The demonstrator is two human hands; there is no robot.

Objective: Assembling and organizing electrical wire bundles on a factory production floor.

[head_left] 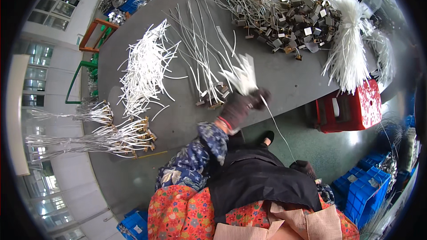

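So on the far left of the grey table [284,84] sits a loose pile of white sleeving tubes [144,69]. Next over, my left hand [242,106], gloved dark, is clenched around a bunch of white tubes [242,76] fanning upward, just above the table edge. One thin wire [278,129] trails down to my right hand [303,167] by my lap, can't tell its grip. Red stool [351,106] further right.

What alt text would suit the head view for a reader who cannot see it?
A gloved left hand grips a bunch of white sleeves at the edge of a grey table, with one thin wire running down to the gloved right hand near the lap. The table holds piles of white sleeves, wires and metal parts; a red stool stands beside it.
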